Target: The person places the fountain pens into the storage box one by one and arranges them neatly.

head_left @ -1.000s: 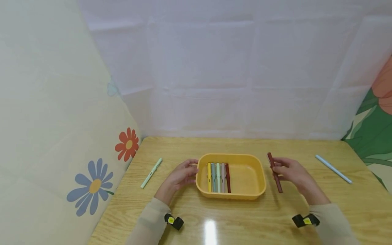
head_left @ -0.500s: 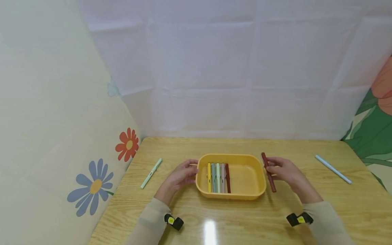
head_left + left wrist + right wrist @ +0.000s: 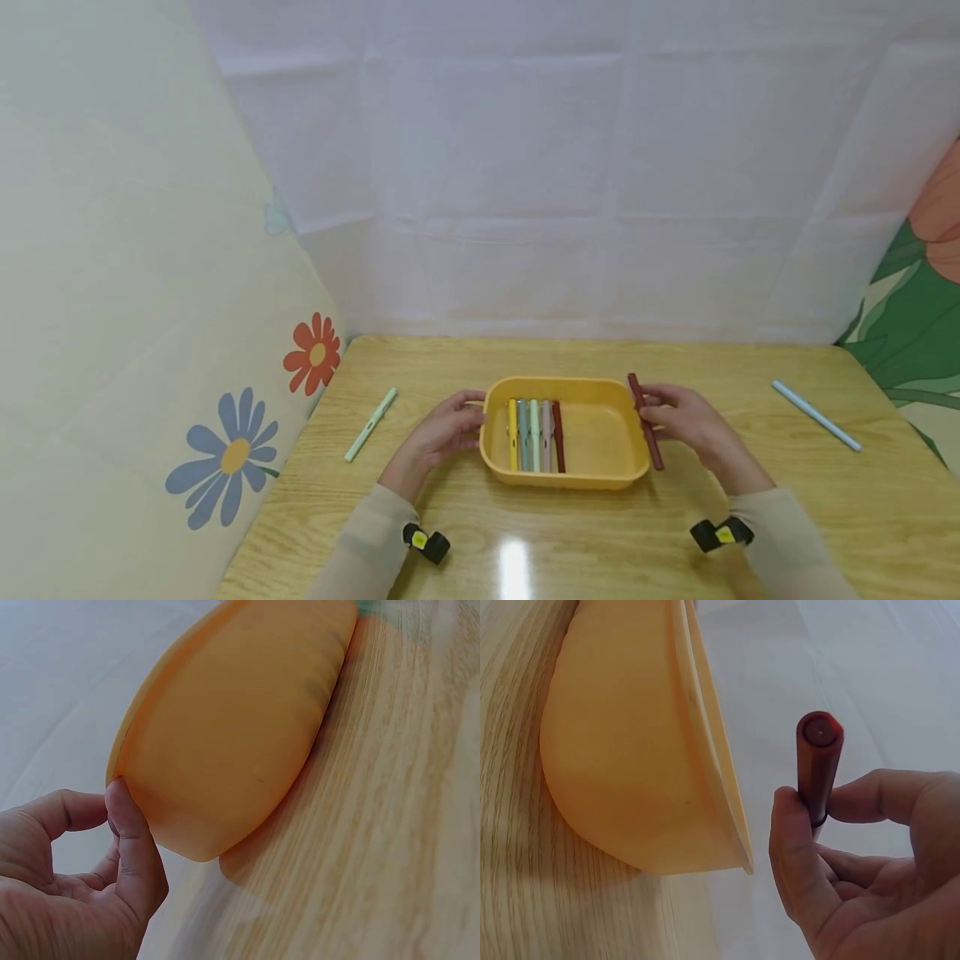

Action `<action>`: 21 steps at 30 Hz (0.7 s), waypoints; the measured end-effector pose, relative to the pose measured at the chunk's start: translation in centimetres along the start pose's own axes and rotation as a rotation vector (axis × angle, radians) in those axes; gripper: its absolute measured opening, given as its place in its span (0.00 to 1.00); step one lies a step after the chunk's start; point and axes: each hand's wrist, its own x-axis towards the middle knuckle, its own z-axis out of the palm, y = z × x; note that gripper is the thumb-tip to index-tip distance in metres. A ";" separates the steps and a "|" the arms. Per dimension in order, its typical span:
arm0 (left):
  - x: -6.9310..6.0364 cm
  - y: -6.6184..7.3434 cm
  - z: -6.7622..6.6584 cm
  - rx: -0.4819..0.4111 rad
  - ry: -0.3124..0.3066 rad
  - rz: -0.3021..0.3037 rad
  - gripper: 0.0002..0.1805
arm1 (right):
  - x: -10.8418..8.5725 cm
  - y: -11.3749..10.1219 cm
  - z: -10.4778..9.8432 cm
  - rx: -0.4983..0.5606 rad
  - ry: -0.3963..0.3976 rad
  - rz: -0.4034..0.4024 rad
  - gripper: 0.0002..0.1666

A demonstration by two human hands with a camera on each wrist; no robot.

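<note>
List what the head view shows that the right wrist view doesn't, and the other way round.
Only the head view: the left hand, five pens lying in the yellow box, and a green pen and a blue pen on the table.

Only the right wrist view: the round end of the held red pen, facing the camera, and the box's outer right wall.

Both: the right hand pinching that pen, the box, the table and the white sheet.
</note>
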 end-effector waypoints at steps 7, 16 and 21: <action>0.0 0.0 0.0 -0.001 0.005 0.009 0.26 | 0.2 -0.2 0.6 0.025 -0.014 -0.024 0.30; 0.2 0.0 -0.1 0.000 -0.004 -0.001 0.27 | 0.6 -0.3 1.7 0.045 -0.017 -0.036 0.30; 0.1 -0.1 0.0 -0.004 -0.006 -0.002 0.27 | 0.8 -0.3 2.3 0.057 -0.010 -0.023 0.30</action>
